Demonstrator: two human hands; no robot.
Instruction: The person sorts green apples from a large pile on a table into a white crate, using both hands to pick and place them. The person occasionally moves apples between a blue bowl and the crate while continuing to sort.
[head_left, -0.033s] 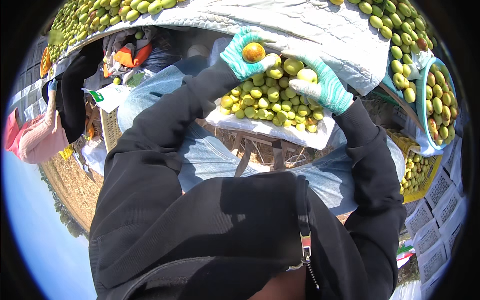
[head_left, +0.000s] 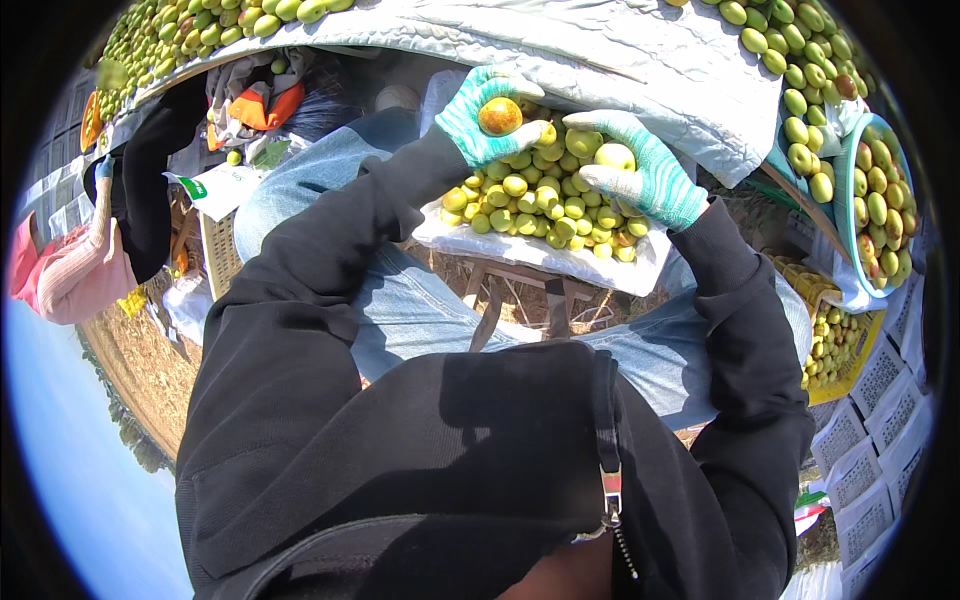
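The left hand (head_left: 462, 122), in a teal-and-white striped knitted glove (head_left: 455, 132), has its fingers curled around a round, yellow-and-russet fruit (head_left: 500, 116) at the far left of a heap of round, yellow-green fruits (head_left: 550, 200). The right hand (head_left: 655, 178) (gloved alike) grasps a pale green round fruit (head_left: 614, 157) at the far right. The heap lies on a white sheet (head_left: 638, 274); farther right stands a round, light-blue basin (head_left: 850, 225).
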